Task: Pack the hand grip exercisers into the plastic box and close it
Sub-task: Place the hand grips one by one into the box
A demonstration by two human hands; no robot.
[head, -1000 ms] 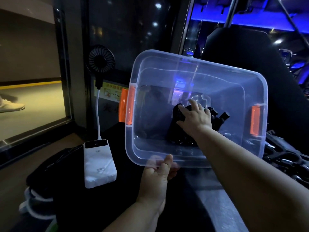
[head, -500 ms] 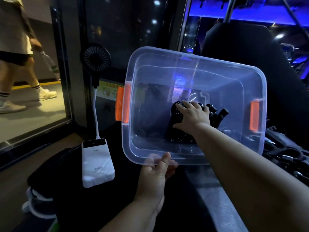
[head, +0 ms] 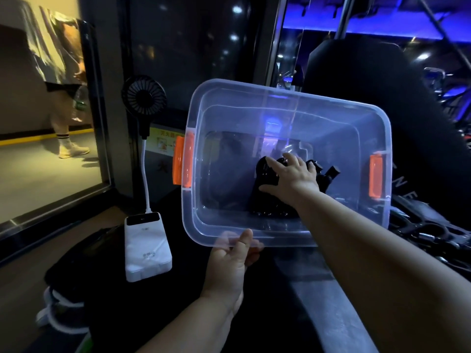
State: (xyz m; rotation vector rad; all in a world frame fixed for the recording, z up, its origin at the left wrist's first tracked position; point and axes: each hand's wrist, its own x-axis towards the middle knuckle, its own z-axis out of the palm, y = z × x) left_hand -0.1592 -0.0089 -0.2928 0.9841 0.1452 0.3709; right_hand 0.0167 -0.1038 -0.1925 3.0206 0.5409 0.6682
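Black hand grip exercisers (head: 266, 200) lay in the clear plastic box (head: 254, 88) under the flat, spread-fingered right hand (head: 293, 178); the left hand (head: 229, 263) pinched its near rim.

1 plastic box (head: 288, 96). Orange latches on it: 2, one per short side: left latch (head: 184, 161), right latch (head: 376, 175). Hand grips (head: 265, 200): 1 black clump inside the box, exact no. can't be made out. Outside grips (head: 428, 233), right of the box: several, too dark to count. Hands: 2, i.e. left hand (head: 230, 261) & right hand (head: 295, 174). 1 small fan (head: 144, 98). 1 white power bank (head: 146, 247). 1 passer-by (head: 63, 72), far left.
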